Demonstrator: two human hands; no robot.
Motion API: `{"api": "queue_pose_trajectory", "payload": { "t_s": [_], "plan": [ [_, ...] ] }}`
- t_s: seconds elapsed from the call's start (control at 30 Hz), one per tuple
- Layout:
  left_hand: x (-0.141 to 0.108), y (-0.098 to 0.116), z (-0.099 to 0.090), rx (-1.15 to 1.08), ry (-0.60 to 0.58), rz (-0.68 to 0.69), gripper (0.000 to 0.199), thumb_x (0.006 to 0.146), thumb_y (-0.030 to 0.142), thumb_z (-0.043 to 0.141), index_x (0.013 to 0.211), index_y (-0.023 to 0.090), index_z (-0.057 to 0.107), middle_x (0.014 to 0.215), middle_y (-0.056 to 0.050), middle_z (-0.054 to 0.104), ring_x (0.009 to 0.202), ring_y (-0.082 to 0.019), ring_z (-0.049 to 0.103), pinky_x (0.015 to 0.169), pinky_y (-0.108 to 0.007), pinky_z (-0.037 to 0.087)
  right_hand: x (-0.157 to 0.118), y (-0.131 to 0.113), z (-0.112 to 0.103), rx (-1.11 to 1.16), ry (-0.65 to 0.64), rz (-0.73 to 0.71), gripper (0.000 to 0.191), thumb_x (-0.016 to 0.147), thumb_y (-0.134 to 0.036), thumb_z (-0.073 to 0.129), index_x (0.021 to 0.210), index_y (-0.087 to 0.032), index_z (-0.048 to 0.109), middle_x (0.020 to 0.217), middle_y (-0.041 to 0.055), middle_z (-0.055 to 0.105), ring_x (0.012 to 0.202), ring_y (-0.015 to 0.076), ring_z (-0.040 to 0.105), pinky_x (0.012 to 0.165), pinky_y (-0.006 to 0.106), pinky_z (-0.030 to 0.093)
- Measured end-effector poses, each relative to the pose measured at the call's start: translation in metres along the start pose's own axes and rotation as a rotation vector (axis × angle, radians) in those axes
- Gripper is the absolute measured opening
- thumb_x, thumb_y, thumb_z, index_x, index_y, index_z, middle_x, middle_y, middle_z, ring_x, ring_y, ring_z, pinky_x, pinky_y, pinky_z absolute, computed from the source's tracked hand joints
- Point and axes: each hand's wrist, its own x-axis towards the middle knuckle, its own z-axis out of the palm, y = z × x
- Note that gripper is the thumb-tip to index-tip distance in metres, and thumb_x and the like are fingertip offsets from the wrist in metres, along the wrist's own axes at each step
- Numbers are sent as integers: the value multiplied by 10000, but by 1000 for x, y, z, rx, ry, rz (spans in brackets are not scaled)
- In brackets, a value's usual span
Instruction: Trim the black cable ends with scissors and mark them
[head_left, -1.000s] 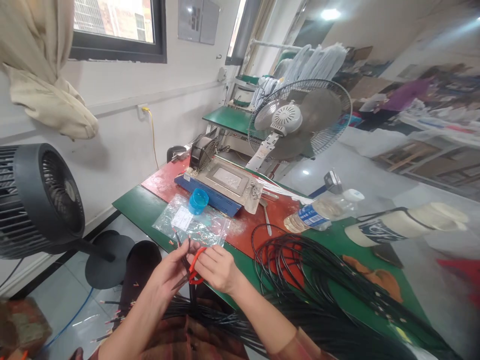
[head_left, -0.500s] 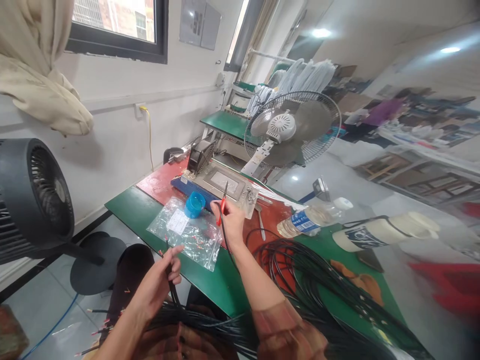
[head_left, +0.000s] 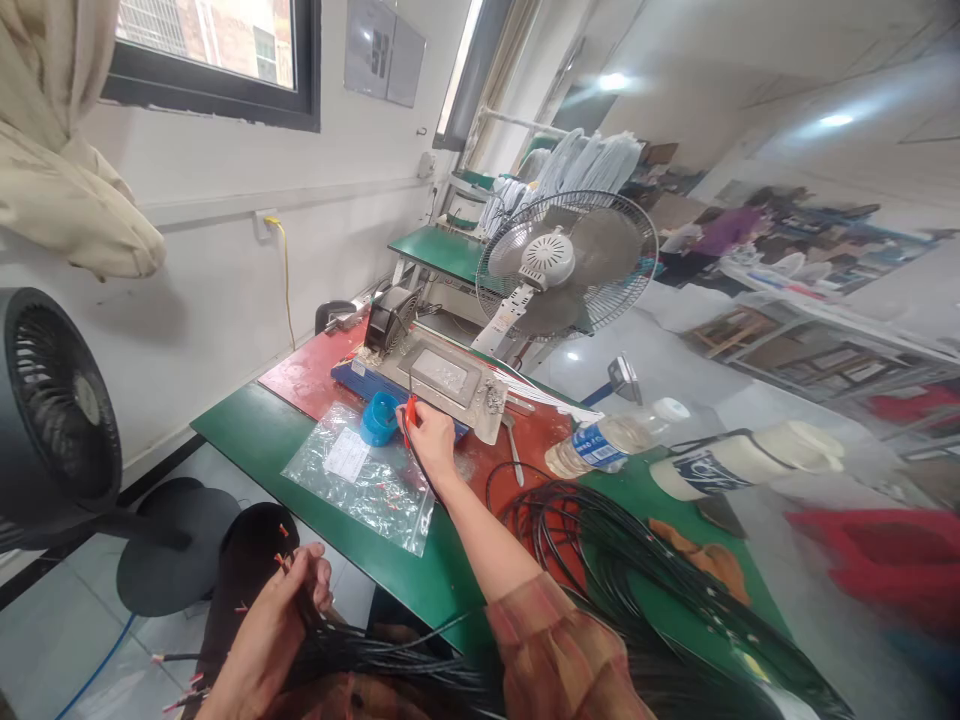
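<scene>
My right hand (head_left: 431,440), over the table, is closed around a red-handled pointed tool (head_left: 409,413); its thin dark tip points up, and its exact kind is unclear. A black cable runs from the same hand along my forearm. Low over my lap, my left hand (head_left: 289,592) is closed on black cables (head_left: 375,655), with red and yellow wire ends showing above its fingers. The blue round tub (head_left: 379,418) stands just left of my right hand. Beneath it lies a clear plastic bag (head_left: 364,505) with a white label and small bits of wire.
Behind my right hand sits a metal tray (head_left: 450,375) on a blue base, beside a small black fan (head_left: 390,318). A coil of black cables (head_left: 600,530), a bottle (head_left: 600,445) and a white flask (head_left: 720,465) lie rightward. Larger fans stand left (head_left: 56,425) and behind (head_left: 566,262).
My right hand has moved slightly left with the red-handled tool, toward the blue tub. My left hand has dropped lower and left with its cables. The whole view has shifted a little.
</scene>
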Motion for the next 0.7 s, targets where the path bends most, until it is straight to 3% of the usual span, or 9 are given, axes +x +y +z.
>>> {"api": "queue_pose_trajectory", "payload": {
  "t_s": [0.13, 0.37, 0.53, 0.7],
  "plan": [
    [1, -1, -3, -8, 13, -4, 251, 714, 349, 684, 851, 156, 601, 628, 4, 543, 476, -91, 413, 507, -269, 349, 2, 0, 1, 15, -10, -23, 227, 821, -351, 493, 823, -236, 688, 763, 10, 700, 720, 153, 623, 619, 201, 386],
    [-17, 11, 17, 38, -17, -60, 247, 759, 399, 627, 861, 175, 607, 623, 8, 508, 559, -123, 444, 558, -281, 357, 0, -3, -10, 132, -18, -104, 203, 787, -226, 498, 856, -235, 689, 809, -6, 708, 729, 152, 635, 659, 213, 410],
    [-3, 4, 3, 44, -41, -51, 284, 681, 372, 712, 834, 153, 616, 616, -4, 568, 498, -103, 458, 517, -258, 362, 20, 4, -48, 225, 63, -179, 240, 788, -294, 485, 863, -193, 689, 741, 9, 684, 671, 153, 606, 637, 218, 415],
    [26, -10, -24, -7, -207, -116, 328, 565, 371, 787, 707, 186, 556, 533, 12, 582, 371, -83, 457, 446, -246, 352, 65, 27, -92, 44, 221, -33, 314, 802, -405, 478, 781, -160, 673, 644, 13, 621, 623, 144, 540, 581, 210, 371]
  ]
}}
